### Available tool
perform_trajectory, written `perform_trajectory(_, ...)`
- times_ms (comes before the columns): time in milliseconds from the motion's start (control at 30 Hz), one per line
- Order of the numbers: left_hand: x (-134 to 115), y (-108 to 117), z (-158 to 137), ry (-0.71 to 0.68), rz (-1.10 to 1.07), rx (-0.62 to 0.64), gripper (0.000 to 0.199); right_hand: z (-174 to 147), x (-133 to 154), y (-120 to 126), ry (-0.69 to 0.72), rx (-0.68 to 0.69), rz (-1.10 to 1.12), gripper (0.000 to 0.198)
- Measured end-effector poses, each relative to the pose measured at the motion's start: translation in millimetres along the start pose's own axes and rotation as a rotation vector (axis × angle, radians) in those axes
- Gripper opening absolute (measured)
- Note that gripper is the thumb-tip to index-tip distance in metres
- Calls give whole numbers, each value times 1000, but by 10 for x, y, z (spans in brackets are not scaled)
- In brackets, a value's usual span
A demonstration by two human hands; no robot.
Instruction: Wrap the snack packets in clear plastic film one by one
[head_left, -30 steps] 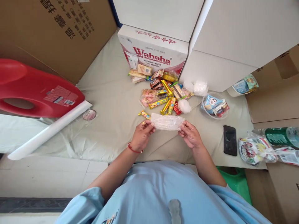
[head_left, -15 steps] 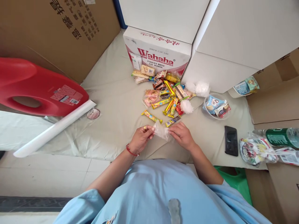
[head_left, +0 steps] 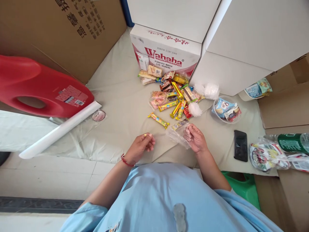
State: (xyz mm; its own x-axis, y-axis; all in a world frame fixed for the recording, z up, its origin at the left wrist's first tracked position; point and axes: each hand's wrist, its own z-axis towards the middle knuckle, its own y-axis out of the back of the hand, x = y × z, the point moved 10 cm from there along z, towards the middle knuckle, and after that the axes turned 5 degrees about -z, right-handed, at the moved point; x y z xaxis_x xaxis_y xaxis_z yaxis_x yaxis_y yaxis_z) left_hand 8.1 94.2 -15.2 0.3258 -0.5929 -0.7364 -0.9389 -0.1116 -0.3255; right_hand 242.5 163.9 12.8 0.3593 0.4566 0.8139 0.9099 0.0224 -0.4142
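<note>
A clear thin plastic bag (head_left: 177, 137) hangs, unfolded and crumpled, from my right hand (head_left: 196, 139), whose fingers pinch its right end. A small wrapped bar lies behind the bag and shows partly through it. To the left, my left hand (head_left: 143, 146) is apart from the bag, its fingers loosely curled and holding nothing I can see. A yellow snack bar (head_left: 158, 120) lies just beyond both hands. Farther back is a pile of wrapped snacks (head_left: 177, 93), with balled-up clear bags (head_left: 194, 109) at its right side.
A Wahaha carton (head_left: 166, 51) backs the pile. On the right are a round plastic tub (head_left: 218, 119) of snack packets, a black phone (head_left: 240, 145) and a green-labelled bottle (head_left: 292, 141). A white roll (head_left: 60, 130) and a red jug (head_left: 45, 87) stand left.
The balled clear bag between my hands has been spread out. My left hand has let go of it and moved left and slightly down; my right hand keeps it.
</note>
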Motion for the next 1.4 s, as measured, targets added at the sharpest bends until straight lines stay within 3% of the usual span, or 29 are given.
perform_trajectory(100, 248, -604, -129, 261, -132, 291, 67, -45, 39, -158, 49, 19, 63, 41)
perform_trajectory(167, 310, -982, -175, 334, -219, 426, 69, -63, 36, -274, 59, 42, 64, 39)
perform_trajectory(233, 273, -1181, -90, 275, -273, 428, 60, -72, 43, -348, 63, 61, 66, 38)
perform_trajectory(300, 208, -1200, 40, 179, -302, 345, 50, -72, 101, -334, 84, 53, 69, 37)
perform_trajectory(433, 163, -1003, 146, 122, -299, 221, 50, -50, 335, -31, 171, -73, 35, 36)
perform_trajectory(533, 113, -733, 134, 84, -269, 119, 56, -37, 439, 243, 206, -175, 50, 35)
perform_trajectory(633, 22, -422, 86, -3, -245, -8, 60, -19, 427, 372, 204, -188, 71, 36)
perform_trajectory(867, -183, 293, -233, -151, -64, -237, 50, 48, 241, 412, 139, -168, 13, 44)
perform_trajectory(1033, -257, 761, -446, -207, 54, -438, 47, 77, 151, 253, 68, -128, -9, 44)
perform_trajectory(1133, -311, 870, -530, -296, 51, -516, 42, 67, 181, 169, 77, -141, -46, 42)
perform_trajectory(1300, -549, 874, -811, -605, 108, -595, 34, -5, 313, 251, 231, -212, -301, 34)
perform_trajectory(1400, -416, 946, -816, -517, 174, -600, 40, -83, 273, 396, 260, -231, -529, 30)
